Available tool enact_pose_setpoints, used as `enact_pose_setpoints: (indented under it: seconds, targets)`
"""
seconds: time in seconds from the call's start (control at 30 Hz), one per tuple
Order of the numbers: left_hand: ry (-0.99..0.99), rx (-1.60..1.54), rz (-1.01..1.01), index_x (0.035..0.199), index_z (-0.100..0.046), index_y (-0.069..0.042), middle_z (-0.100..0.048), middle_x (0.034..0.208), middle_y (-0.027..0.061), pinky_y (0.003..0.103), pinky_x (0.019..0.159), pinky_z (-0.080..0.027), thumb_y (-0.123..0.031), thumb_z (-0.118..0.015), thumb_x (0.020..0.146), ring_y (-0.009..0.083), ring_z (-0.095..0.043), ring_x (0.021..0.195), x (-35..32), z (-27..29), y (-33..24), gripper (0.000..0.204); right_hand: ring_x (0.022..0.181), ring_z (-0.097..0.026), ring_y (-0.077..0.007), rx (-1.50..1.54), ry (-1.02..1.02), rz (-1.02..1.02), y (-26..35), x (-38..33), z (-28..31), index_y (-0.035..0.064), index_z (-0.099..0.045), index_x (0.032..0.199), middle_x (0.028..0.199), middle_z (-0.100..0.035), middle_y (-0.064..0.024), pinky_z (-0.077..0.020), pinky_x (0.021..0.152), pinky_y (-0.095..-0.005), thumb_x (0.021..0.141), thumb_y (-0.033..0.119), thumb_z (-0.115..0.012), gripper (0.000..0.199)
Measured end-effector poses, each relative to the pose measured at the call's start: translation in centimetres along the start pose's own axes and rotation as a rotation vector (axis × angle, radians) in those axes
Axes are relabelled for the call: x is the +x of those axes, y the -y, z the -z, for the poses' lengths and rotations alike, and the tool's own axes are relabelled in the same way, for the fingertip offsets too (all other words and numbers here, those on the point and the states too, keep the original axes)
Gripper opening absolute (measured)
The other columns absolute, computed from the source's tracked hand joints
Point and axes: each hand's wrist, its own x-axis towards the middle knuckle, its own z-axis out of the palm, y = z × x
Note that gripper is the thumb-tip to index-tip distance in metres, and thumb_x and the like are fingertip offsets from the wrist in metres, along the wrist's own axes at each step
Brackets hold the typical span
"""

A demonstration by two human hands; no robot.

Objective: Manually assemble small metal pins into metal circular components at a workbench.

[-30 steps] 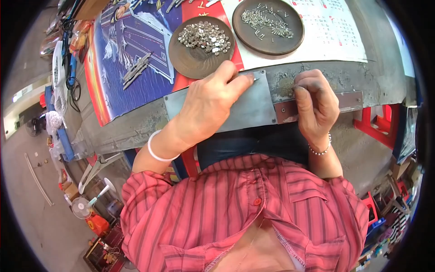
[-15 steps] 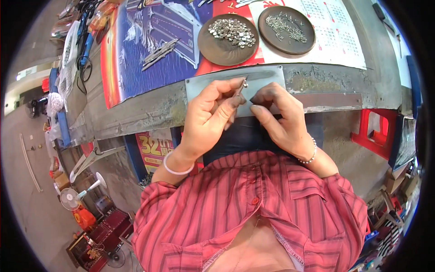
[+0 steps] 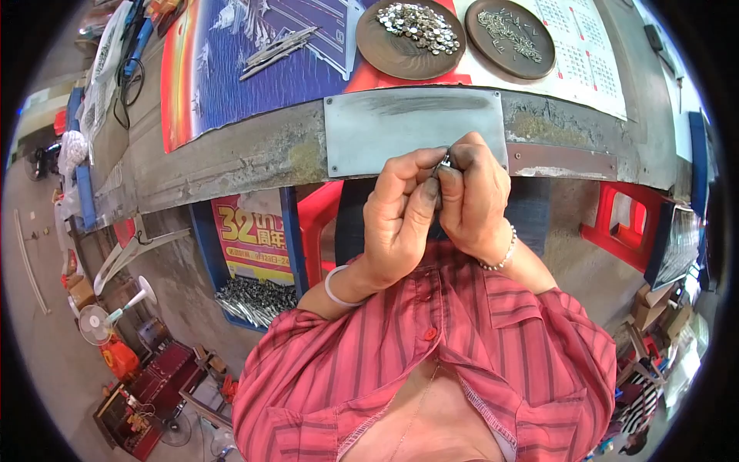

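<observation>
Close together in front of the bench edge, my left hand [image 3: 402, 217] and my right hand [image 3: 476, 202] meet at their fingertips. Both pinch a small shiny metal piece [image 3: 445, 162], mostly hidden by the fingers, so its exact kind does not show. Just beyond the hands, a pale grey-blue plate [image 3: 385, 123] is fixed to the bench edge. Farther off stand two round brown dishes. The left dish [image 3: 394, 63] bears a heap of small silvery discs [image 3: 423, 29]; the right dish [image 3: 499, 65] bears small thin metal pins [image 3: 508, 35].
Thin metal strips [image 3: 279, 52] lie on the printed sheet [image 3: 231, 92] covering the bench. Below at left, a blue-framed box [image 3: 202, 254] holds many small metal parts [image 3: 258, 302]. Red stools stand under the bench, one at the right [image 3: 596, 231]. Cables and tools lie far left.
My right hand has come over to my left and now pinches at the small metal piece too. My left hand has shifted right and nearer. The view has moved, showing more of the box below.
</observation>
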Motion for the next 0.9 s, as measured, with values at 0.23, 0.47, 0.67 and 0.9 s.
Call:
enact_pose_setpoints:
  seconds: [0.23,0.47,0.67,0.9]
  targets:
    - [-0.05,0.06,-0.173,0.123,-0.045,0.005,-0.061,0.097,0.0074,0.021,0.077,-0.045,0.003,-0.044,0.094,0.008,-0.056,0.085,-0.8,-0.5,0.7,0.029,0.052,-0.051,-0.0185,0.526,0.081,-0.24,0.5,1.5,1.1,-0.0021,-0.054,0.079,0.065,-0.053,-0.0096,-0.041,0.049,-0.0272,0.083,0.006,-0.061,0.012]
    - [-0.096,0.078,-0.186,0.12,-0.047,0.005,-0.062,0.099,0.009,0.021,0.077,-0.046,0.002,-0.045,0.094,0.0092,-0.057,0.088,-0.7,-0.3,1.5,0.026,0.048,-0.051,-0.0244,0.044,-0.043,0.138,0.2,0.8,-0.3,0.0007,-0.052,0.074,0.062,-0.053,-0.0095,-0.04,0.045,-0.0293,0.085,0.012,-0.059,0.017]
    - [-0.022,-0.043,-0.094,0.122,-0.046,0.004,-0.061,0.099,0.0069,0.021,0.076,-0.047,0.001,-0.047,0.094,0.008,-0.057,0.086,-1.4,-0.1,1.1,0.028,0.057,-0.049,-0.0061,0.751,0.069,-0.592,1.8,0.6,1.3,-0.0032,-0.055,0.085,0.07,-0.056,-0.0025,-0.0384,0.05,-0.0194,0.099,0.014,-0.04,0.027]
    - [-0.046,-0.138,-0.07,0.13,-0.039,0.001,-0.054,0.097,0.0012,0.016,0.062,-0.038,-0.004,-0.042,0.097,0.0011,-0.047,0.074,-1.4,1.1,0.4,0.033,0.058,-0.055,-0.0132,0.315,0.043,-0.17,1.8,-0.8,-0.4,-0.0017,-0.057,0.086,0.078,-0.059,-0.0093,-0.0438,0.052,-0.0229,0.076,-0.003,-0.067,0.014]
